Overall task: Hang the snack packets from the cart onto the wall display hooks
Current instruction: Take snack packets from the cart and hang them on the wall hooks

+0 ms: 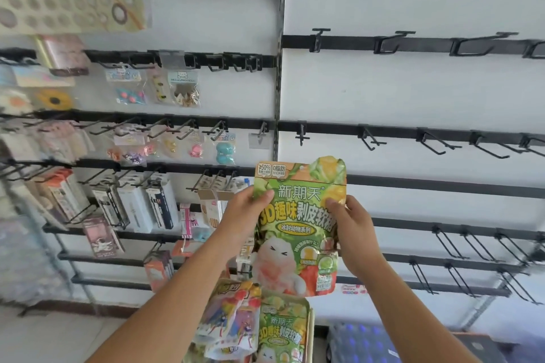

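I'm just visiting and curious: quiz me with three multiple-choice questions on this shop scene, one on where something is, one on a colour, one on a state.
1. Where is the raised snack packet?
A. on a hook
B. between both hands, before the wall
C. on the floor

2. Its main colour?
A. green
B. blue
C. black

3. The hooks on the right-hand panel are:
A. full
B. bare
C. covered with cloth

Answers: 1 B, the left hand and right hand grip its sides. 2 A, green covers most of its front. 3 B, nothing hangs on those in view.
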Motion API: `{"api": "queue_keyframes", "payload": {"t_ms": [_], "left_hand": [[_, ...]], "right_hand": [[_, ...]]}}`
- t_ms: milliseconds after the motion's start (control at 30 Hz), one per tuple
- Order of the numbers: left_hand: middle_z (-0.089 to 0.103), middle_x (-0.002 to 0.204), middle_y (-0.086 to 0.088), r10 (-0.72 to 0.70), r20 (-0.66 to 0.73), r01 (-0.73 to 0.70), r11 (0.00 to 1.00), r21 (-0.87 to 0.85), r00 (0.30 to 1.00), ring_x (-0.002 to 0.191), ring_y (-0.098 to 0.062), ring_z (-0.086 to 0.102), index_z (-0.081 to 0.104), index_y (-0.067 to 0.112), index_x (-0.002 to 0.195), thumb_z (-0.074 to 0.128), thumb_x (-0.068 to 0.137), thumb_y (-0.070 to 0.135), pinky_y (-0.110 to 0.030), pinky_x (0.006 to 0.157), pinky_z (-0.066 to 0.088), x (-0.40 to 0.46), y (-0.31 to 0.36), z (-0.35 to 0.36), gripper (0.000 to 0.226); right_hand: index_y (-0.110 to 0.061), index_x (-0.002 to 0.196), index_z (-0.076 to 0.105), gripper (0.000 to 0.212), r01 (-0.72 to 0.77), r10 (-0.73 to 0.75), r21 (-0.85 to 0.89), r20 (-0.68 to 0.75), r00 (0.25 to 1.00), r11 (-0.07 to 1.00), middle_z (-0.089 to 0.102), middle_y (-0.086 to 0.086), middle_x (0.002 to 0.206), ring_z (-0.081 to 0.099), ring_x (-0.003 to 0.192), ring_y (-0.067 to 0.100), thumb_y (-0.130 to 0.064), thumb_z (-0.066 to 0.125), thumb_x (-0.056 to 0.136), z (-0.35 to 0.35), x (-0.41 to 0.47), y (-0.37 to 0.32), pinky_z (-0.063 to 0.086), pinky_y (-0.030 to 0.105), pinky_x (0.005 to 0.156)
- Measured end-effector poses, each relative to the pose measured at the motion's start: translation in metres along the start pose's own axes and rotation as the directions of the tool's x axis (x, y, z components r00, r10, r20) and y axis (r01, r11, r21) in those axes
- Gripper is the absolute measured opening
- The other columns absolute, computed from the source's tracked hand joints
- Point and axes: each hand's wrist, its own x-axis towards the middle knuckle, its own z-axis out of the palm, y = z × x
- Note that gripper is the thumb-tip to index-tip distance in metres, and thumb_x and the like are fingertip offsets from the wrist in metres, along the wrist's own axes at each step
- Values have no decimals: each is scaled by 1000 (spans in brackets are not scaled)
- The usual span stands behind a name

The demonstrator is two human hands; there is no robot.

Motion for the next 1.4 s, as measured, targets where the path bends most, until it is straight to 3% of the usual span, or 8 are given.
{"api": "queue_keyframes", "payload": {"t_ms": [200, 333, 467, 633, 767, 1000, 1200, 1400], "left_hand": [[77, 102, 7, 4, 22, -3, 1000, -24, 1000, 95, -12, 73, 68, 27, 107, 65, 95, 23, -34, 85, 55, 42, -11, 11, 14], [77, 95, 9, 12, 51, -10, 999, -40, 999, 88, -5, 73, 70, 24, 105, 65, 94, 30, -18, 72, 54, 73, -21, 12, 13], [78, 96, -1, -24, 30, 26, 998, -54, 999, 97, -21, 72, 74, 17, 95, 69, 92, 26, -35, 88, 56, 101, -34, 14, 11], [78, 92, -4, -88, 19, 90, 992, -85, 996, 95, -27, 73, 75, 18, 90, 69, 92, 22, -39, 86, 58, 131, -40, 16, 7], [77, 96, -3, -76, 14, 77, 996, -40, 997, 97, -26, 72, 75, 20, 94, 64, 95, 34, -50, 94, 54, 147, -44, 15, 18], [78, 90, -2, -20, 3, 21, 995, -102, 1000, 91, -24, 73, 73, 16, 96, 58, 99, 29, -36, 79, 56, 166, -35, 22, 20], [77, 95, -8, -36, -34, 31, 989, -146, 999, 94, -28, 73, 74, 17, 94, 59, 99, 28, -50, 91, 56, 183, -33, 23, 19], [76, 98, -15, -65, -30, 58, 981, -183, 997, 96, -34, 72, 74, 15, 92, 60, 98, 28, -56, 93, 54, 192, -40, 23, 21]], "right_hand": [[-13, 104, 67, 24, -5, 5, -24, -8, 1000, 1000, 78, 5, 92, 75, 86, 24, -33, 54, 101, -1, 36, -5, 61, 42, 77], [-13, 99, 68, 23, 0, -3, -83, -40, 999, 997, 77, 7, 88, 75, 82, 25, -33, 57, 99, 5, 67, -4, 60, 50, 80], [-16, 95, 70, 21, 1, -15, -157, -84, 996, 988, 77, 8, 87, 75, 83, 28, -33, 59, 98, 7, 96, 1, 59, 55, 81], [-17, 92, 71, 24, -26, 1, -168, -146, 989, 985, 76, 10, 88, 74, 86, 32, -37, 58, 98, 13, 120, 14, 58, 58, 81], [-17, 92, 71, 26, -28, 1, -176, -149, 989, 984, 77, 8, 86, 74, 84, 29, -38, 57, 99, 15, 131, 14, 59, 56, 80], [-15, 93, 70, 30, 34, -54, -201, -96, 994, 979, 76, 11, 88, 74, 85, 31, -40, 56, 99, 12, 158, 2, 59, 57, 79], [-12, 99, 68, 29, 23, -32, -174, -47, 998, 984, 77, 8, 90, 75, 83, 25, -37, 54, 100, 14, 178, 1, 60, 52, 80], [-14, 96, 70, 26, 4, -8, -153, -25, 1000, 988, 77, 7, 88, 75, 84, 26, -34, 55, 100, 13, 193, 6, 59, 52, 83]]}}
